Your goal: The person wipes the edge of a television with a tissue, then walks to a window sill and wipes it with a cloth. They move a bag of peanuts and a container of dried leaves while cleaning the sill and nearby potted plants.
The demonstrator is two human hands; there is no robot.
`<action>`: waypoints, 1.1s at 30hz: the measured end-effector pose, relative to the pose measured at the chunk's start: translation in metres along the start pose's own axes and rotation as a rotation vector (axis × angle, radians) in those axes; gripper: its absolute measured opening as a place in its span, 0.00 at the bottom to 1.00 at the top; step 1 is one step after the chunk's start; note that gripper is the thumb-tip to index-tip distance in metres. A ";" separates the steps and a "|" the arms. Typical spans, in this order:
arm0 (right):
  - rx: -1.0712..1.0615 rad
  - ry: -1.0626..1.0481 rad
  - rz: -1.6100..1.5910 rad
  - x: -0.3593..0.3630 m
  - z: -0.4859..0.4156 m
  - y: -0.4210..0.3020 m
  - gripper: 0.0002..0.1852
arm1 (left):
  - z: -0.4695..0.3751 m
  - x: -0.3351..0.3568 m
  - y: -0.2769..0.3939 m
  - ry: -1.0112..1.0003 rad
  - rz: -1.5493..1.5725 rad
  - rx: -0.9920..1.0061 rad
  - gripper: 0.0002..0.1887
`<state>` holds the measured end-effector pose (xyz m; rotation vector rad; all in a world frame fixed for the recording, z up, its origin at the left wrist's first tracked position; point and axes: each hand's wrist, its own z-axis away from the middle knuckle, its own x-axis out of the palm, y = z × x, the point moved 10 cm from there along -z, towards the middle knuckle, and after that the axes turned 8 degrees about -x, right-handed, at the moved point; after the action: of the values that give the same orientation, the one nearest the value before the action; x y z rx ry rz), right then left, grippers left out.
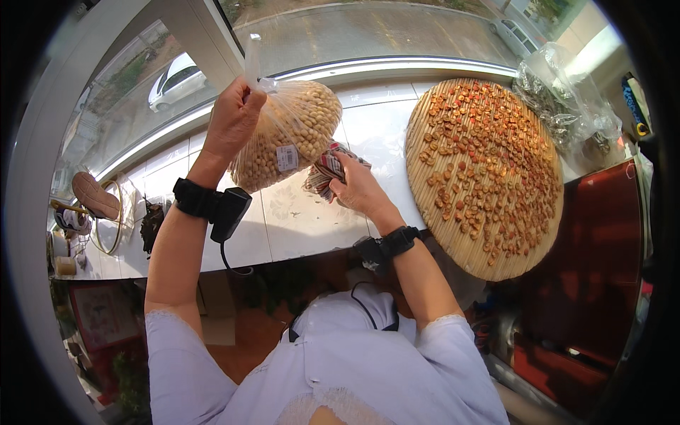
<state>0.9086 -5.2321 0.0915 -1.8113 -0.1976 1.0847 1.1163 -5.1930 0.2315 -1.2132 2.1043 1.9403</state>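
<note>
My left hand (234, 119) grips the gathered neck of a clear plastic bag (297, 127) full of beige, peanut-like pieces. The bag bears a white barcode sticker and hangs over a white tiled windowsill (289, 226). In my right hand (361, 186) is a bunched striped cloth (326, 175), partly hidden by my fingers, close beside the lower right of the bag. Whether the cloth touches the tiles or the bag, I cannot tell. A few small crumbs lie on the tiles below the cloth.
To the right, a round reed mat (425, 141) carries many dried orange-red fruit slices and overhangs the sill's front edge. Behind it sits a crumpled clear plastic bag (574, 101). On the left are a brown padded item (94, 195), a hoop (118, 228) and a dark dried bundle (152, 226). Window glass runs behind.
</note>
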 end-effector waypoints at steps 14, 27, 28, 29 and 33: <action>0.014 0.095 -0.102 0.008 0.062 -0.009 0.31 | -0.054 0.091 -0.005 -0.035 -0.263 0.006 0.15; 0.096 0.119 0.343 -0.047 0.109 -0.012 0.34 | -0.008 0.100 0.005 -0.168 -0.079 -0.035 0.14; 0.084 0.118 0.346 -0.042 0.101 -0.013 0.36 | 0.002 0.093 -0.002 -0.221 -0.042 -0.102 0.19; 0.040 0.140 0.341 -0.038 0.093 -0.018 0.37 | 0.015 0.080 -0.004 -0.204 0.121 -0.143 0.20; -0.015 0.036 0.420 0.000 0.070 -0.035 0.40 | 0.115 0.053 -0.035 -0.303 0.960 -0.430 0.22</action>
<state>0.8675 -5.1677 0.1109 -1.9334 0.2080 1.3387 1.0455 -5.1182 0.1498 0.2340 2.3643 2.7750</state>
